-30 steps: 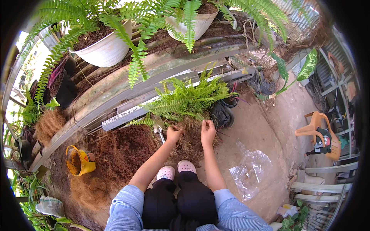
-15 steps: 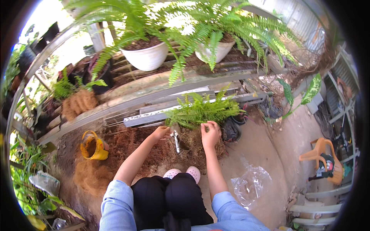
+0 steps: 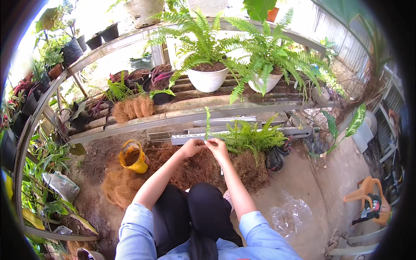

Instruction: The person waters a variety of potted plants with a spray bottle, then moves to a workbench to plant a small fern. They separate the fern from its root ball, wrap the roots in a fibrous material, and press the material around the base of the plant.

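A single fern frond (image 3: pixel 208 122) stands almost upright just above the right grip (image 3: pixel 216 147), its lower end pinched narrowly between thumb and fingers there. The left grip (image 3: pixel 193 147) meets it from the left, fingers drawn close together beside the frond's base; whether they also hold the stalk I cannot tell.

Just to the right of the right grip, and a little beyond, spreads a leafy fern clump (image 3: pixel 251 138) over a brown, fibrous root mass (image 3: pixel 250 170). A black plastic bag (image 3: pixel 274 159) sits against that clump's far right side. Directly behind both grips lies a grey metal bar (image 3: pixel 184 138). Below the grips, nearer the person's knees, is a mound of dark brown potting fibre (image 3: pixel 190 170).

To the left of the left grip stands a yellow bucket (image 3: pixel 141 164), with lighter coconut fibre (image 3: pixel 119 187) in front of it. Farther beyond the grips, a slatted plant rack (image 3: pixel 173 120) bears two white pots (image 3: pixel 208 81) of ferns and some brown fibre blocks (image 3: pixel 133 110). Nearer and right of the right grip lies a crumpled clear plastic sheet (image 3: pixel 291 216); well apart, farther right, stands an orange plastic chair (image 3: pixel 383 208).
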`<state>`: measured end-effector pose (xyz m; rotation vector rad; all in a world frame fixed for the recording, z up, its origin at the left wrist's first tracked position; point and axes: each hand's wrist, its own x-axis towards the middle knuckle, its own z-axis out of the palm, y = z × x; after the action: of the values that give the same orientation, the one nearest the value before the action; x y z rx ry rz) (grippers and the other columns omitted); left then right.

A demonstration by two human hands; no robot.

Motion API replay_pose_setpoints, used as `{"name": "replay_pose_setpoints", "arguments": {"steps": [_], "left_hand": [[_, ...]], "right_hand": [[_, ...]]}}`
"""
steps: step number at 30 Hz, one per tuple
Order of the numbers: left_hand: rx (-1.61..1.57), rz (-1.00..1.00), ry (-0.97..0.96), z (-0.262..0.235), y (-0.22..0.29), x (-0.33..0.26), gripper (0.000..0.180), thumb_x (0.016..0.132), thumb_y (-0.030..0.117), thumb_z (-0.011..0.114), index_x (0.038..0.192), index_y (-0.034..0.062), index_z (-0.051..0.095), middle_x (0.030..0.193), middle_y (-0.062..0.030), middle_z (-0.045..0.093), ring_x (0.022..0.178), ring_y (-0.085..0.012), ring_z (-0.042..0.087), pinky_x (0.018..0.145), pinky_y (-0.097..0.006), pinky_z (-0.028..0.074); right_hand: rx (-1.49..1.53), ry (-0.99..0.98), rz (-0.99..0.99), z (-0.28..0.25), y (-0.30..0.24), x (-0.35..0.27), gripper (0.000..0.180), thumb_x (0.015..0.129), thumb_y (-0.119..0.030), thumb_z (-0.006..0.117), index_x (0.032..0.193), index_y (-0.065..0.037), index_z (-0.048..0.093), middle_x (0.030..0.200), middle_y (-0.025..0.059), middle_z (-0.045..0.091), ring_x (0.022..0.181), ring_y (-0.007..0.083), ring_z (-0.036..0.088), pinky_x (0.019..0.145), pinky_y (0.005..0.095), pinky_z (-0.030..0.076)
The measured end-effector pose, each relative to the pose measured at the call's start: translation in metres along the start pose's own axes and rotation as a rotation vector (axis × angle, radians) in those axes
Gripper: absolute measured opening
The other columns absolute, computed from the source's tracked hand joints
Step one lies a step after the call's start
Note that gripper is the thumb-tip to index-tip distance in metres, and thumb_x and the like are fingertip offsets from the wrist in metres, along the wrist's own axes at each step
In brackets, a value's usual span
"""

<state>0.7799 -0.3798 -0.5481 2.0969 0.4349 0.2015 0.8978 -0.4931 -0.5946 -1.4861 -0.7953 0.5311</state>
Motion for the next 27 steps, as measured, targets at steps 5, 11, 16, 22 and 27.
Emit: {"name": "replay_pose_setpoints", "arguments": {"steps": [5,11,16,22,27], "left_hand": [[0.155,0.124,0.005,-0.007,-0.009,-0.009,0.026,0.08,0.026,0.067,0.085,0.0007,0.062,0.07,-0.0059,0.062,0.065,-0.0117,0.054,0.061,-0.029,0.045],[-0.079,-0.081,-0.001,-0.006,-0.068,-0.02,0.027,0.08,0.027,0.067,0.084,0.0007,0.062,0.067,-0.0021,0.059,0.063,-0.0088,0.052,0.058,-0.027,0.044],[-0.07,-0.184,0.022,0.001,-0.122,-0.018,0.026,0.081,0.027,0.066,0.082,0.0018,0.062,0.067,-0.0002,0.058,0.062,-0.0075,0.05,0.058,-0.026,0.042],[-0.192,-0.322,0.014,0.025,-0.171,-0.003,0.026,0.08,0.023,0.067,0.087,-0.0005,0.06,0.071,-0.0022,0.057,0.067,-0.0095,0.051,0.063,-0.027,0.044],[-0.221,-0.381,-0.005,0.037,-0.221,-0.014,0.019,0.08,0.017,0.066,0.083,0.0004,0.057,0.075,-0.0026,0.059,0.072,-0.01,0.054,0.067,-0.027,0.045]], "right_hand": [[0.216,-0.014,0.146,0.012,0.004,0.0,0.02,0.079,-0.016,0.07,0.09,-0.001,0.063,0.079,0.0014,0.062,0.066,0.0057,0.055,0.057,0.0213,0.043],[0.241,-0.196,0.301,0.027,0.02,0.001,0.025,0.08,-0.022,0.069,0.096,-0.005,0.062,0.081,-0.002,0.062,0.068,0.0045,0.055,0.057,0.0179,0.04],[0.169,-0.152,0.418,0.016,0.095,0.016,0.027,0.08,-0.027,0.069,0.098,-0.008,0.063,0.08,-0.0031,0.062,0.069,0.0057,0.056,0.059,0.0199,0.043],[-0.465,-0.004,0.473,-0.001,0.233,0.035,0.026,0.082,-0.023,0.065,0.099,-0.003,0.061,0.073,0.0055,0.063,0.069,0.0155,0.06,0.06,0.0295,0.048],[-0.988,-0.175,0.589,0.022,0.26,0.037,0.031,0.082,-0.021,0.061,0.108,-0.003,0.055,0.093,0.0141,0.06,0.082,0.0284,0.061,0.065,0.0382,0.052]]}}
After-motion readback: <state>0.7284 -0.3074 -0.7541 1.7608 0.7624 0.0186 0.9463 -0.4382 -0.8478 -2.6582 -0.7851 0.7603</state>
